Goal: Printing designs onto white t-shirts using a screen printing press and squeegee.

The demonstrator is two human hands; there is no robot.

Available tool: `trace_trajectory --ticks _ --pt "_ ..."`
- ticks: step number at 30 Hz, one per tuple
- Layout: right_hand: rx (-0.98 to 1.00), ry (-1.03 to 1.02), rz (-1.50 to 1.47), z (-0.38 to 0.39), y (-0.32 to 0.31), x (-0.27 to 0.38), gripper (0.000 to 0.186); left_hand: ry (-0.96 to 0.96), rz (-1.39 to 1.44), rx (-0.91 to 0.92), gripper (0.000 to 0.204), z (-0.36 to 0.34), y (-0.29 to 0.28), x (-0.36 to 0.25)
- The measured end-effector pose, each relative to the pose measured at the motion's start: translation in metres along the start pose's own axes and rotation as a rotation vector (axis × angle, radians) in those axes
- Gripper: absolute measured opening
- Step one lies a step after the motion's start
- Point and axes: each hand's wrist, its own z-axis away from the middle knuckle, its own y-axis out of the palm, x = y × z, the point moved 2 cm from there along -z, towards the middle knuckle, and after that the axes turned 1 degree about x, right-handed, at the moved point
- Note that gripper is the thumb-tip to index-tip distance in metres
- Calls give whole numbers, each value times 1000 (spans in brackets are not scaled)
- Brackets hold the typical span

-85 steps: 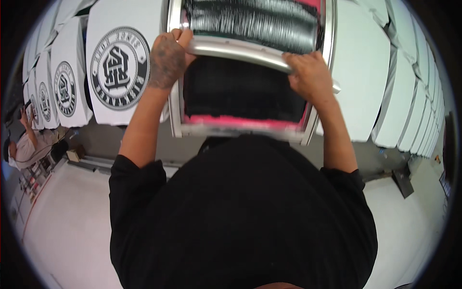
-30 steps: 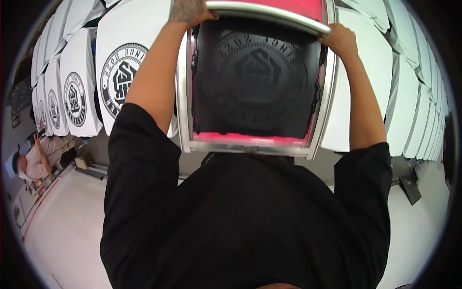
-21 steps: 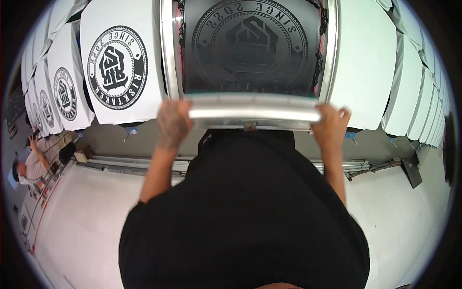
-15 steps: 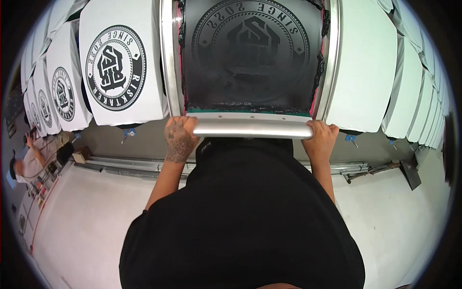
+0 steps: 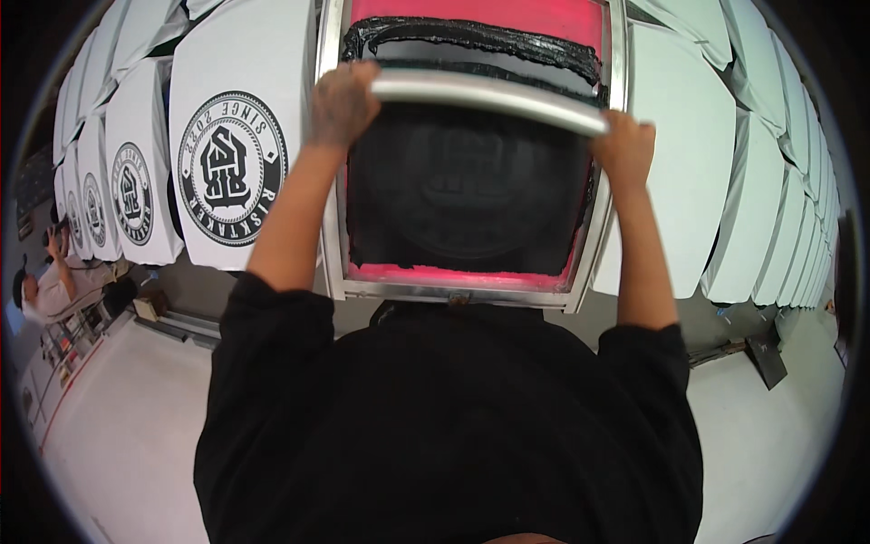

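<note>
My left hand (image 5: 344, 104) and my right hand (image 5: 623, 145) grip opposite ends of a silver squeegee bar (image 5: 480, 95), held across the upper part of a metal-framed screen (image 5: 613, 91). Black ink (image 5: 467, 208) coats most of the mesh, and a faint round emblem shows through it. Beyond the bar, thick glossy ridges of ink (image 5: 471, 36) lie below a pink band (image 5: 462, 11). Pink also shows along the near edge. Just left of my left arm, a white shirt (image 5: 236, 45) on a board carries a black circular print.
More printed white shirts (image 5: 145, 104) curve away leftward; plain ones (image 5: 680, 181) line the right. A person in a light top (image 5: 54, 290) holds a dark object at the far left, beside a cart. Metal rails (image 5: 177, 331) and a dark angled plate (image 5: 766, 363) lie below, near the floor.
Since half a second ago my hands and the squeegee have moved from the screen's near edge up to its far part, with my forearms now reaching forward. The emblem in the mesh looks fainter.
</note>
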Motion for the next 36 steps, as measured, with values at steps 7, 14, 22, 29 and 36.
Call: trace_trajectory --ticks 7,14,22,29,36 --pt "442 63 -80 -139 -33 -41 47 -357 150 858 63 -183 -1 33" --pt "471 -33 -126 -182 -38 -43 46 -225 101 778 73 -195 32 77" --pt "421 -187 97 -189 -32 -28 75 -433 500 295 43 -80 -61 -41" --pt "229 -536 -133 -197 9 32 54 -670 1023 1391 54 189 -139 -240" --pt "375 -452 -249 -113 -25 72 32 -894 1148 1063 46 243 -123 -290"
